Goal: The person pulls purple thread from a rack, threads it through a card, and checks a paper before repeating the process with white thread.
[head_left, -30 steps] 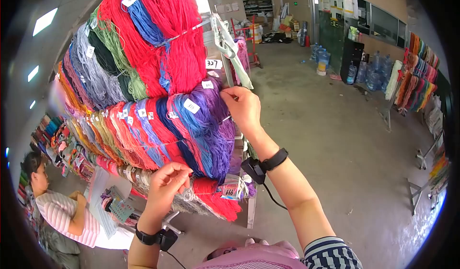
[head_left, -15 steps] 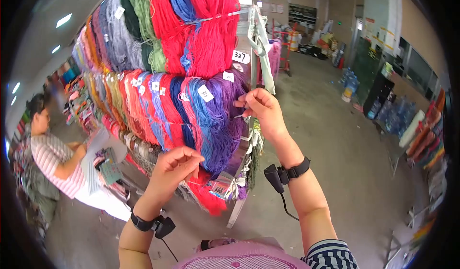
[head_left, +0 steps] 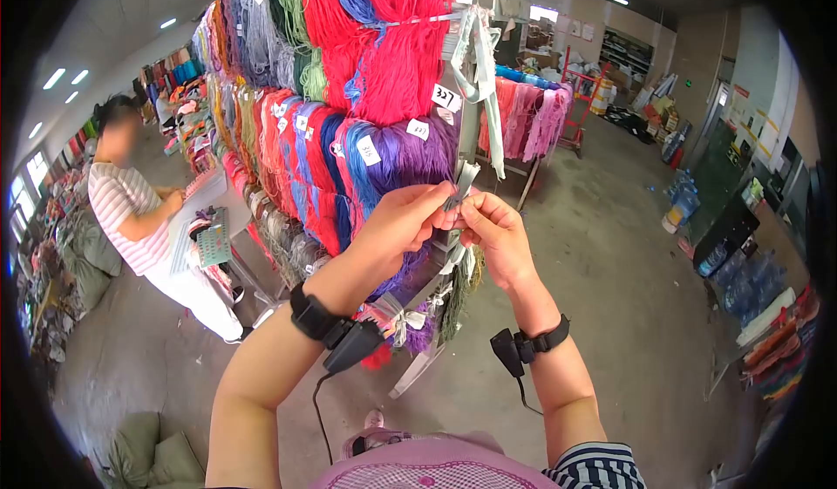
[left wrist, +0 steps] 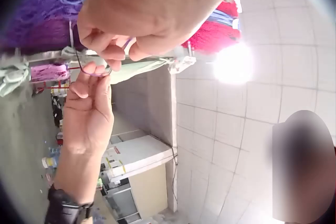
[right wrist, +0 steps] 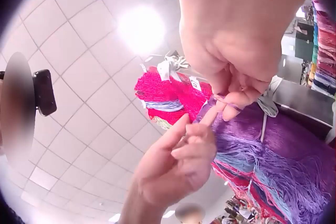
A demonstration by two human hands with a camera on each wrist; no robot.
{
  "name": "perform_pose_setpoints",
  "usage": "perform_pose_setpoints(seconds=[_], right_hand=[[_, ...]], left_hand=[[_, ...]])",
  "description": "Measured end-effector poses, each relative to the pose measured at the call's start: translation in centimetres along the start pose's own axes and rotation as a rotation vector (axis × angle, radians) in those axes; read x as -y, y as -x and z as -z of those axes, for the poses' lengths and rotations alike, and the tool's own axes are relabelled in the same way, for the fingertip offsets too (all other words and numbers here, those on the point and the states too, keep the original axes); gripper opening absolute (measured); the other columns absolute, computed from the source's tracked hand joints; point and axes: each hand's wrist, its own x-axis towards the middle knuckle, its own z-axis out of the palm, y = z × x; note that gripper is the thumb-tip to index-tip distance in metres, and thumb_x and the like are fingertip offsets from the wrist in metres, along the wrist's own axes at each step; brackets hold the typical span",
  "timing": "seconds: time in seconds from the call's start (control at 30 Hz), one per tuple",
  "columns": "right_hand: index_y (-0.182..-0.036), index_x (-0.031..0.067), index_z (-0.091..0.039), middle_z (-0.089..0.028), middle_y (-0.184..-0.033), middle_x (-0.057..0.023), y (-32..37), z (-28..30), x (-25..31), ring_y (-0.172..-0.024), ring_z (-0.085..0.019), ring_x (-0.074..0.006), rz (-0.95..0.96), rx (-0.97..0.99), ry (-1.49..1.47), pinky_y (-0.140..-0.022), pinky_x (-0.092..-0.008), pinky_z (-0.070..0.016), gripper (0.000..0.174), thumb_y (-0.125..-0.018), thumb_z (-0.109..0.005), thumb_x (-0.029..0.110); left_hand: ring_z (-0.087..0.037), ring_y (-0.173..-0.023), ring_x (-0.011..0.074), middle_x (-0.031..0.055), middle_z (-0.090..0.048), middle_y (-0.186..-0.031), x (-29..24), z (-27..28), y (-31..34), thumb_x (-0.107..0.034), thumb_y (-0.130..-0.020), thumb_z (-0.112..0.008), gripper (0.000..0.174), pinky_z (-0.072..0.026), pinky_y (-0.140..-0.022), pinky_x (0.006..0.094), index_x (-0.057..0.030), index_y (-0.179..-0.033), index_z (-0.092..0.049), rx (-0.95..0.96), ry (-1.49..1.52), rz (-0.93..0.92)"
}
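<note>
At the end of a rack hung with yarn, my left hand (head_left: 397,219) and right hand (head_left: 497,241) meet, fingertips close together. Between them runs a thin purple strand of yarn (right wrist: 229,103), pinched by both hands. In the left wrist view the strand (left wrist: 96,74) loops over the right fingers. Just behind hangs a purple yarn hank (head_left: 429,153), with blue yarn (right wrist: 239,162) beside it. White numbered tags (head_left: 370,150) sit on the hanks. A pale cloth strip (head_left: 488,110) dangles from the rack's end, above my hands.
Red yarn hanks (head_left: 401,66) fill the upper bar. To the left a person in a striped top (head_left: 131,214) stands by a small table (head_left: 187,236). Behind are pink hanks (head_left: 545,123) and a red trolley (head_left: 571,105); water bottles (head_left: 683,197) stand right.
My left hand has risen from below the hanks to meet the right hand at the purple yarn. The head view has turned, and the rack's end appears farther right.
</note>
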Motion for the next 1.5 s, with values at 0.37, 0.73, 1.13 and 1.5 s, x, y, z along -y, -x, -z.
perform_pose_setpoints(seconds=[0.37,0.73,1.13,1.5], right_hand=[[-0.105,0.0021,-0.064,-0.059,-0.078,0.0047,-1.6,-0.8,-0.4,-0.071,-0.051,-0.0023,0.096,-0.035,0.093,-0.06,-0.0206,-0.0393,0.021,-0.09,-0.068,0.016],[-0.09,0.001,-0.072,-0.054,-0.061,0.0044,-4.3,-2.1,-2.4,-0.057,-0.044,-0.0037,0.245,-0.336,0.499,-0.053,-0.0229,-0.0365,0.019,-0.083,-0.073,0.019],[-0.095,0.0043,-0.058,-0.059,-0.079,-0.0022,1.4,-2.3,0.1,-0.071,-0.052,-0.0122,0.247,-0.075,0.514,-0.066,-0.0263,-0.0432,0.02,-0.101,-0.052,0.023],[-0.106,0.003,-0.066,-0.063,-0.089,-0.0069,9.3,1.3,-0.6,-0.08,-0.059,-0.0182,0.36,0.009,0.657,-0.07,-0.0292,-0.0482,0.017,-0.09,-0.064,0.006]], left_hand=[[-0.034,-0.048,0.0012,-0.0051,-0.051,-0.066,1.4,0.8,0.6,-0.021,-0.095,-0.059,0.025,-0.0214,-0.043,0.0189,-0.0055,-0.112,-0.068,-0.12,-0.096,-0.202],[-0.039,-0.05,0.0027,-0.0027,-0.055,-0.067,3.9,3.9,5.8,-0.014,-0.095,-0.056,0.024,-0.0264,-0.044,0.0191,-0.0015,-0.112,-0.067,-0.164,-0.013,-0.091],[-0.059,-0.094,0.0129,0.0054,-0.064,-0.105,4.0,0.4,3.8,-0.028,-0.101,-0.051,0.038,-0.0468,-0.085,0.0266,-0.0024,-0.128,-0.057,-0.155,-0.044,-0.259],[-0.031,-0.057,0.004,-0.0071,-0.038,-0.064,9.3,-0.2,10.3,-0.033,-0.101,-0.051,0.029,-0.026,-0.053,0.0212,-0.0073,-0.09,-0.058,0.138,0.1,0.054]])
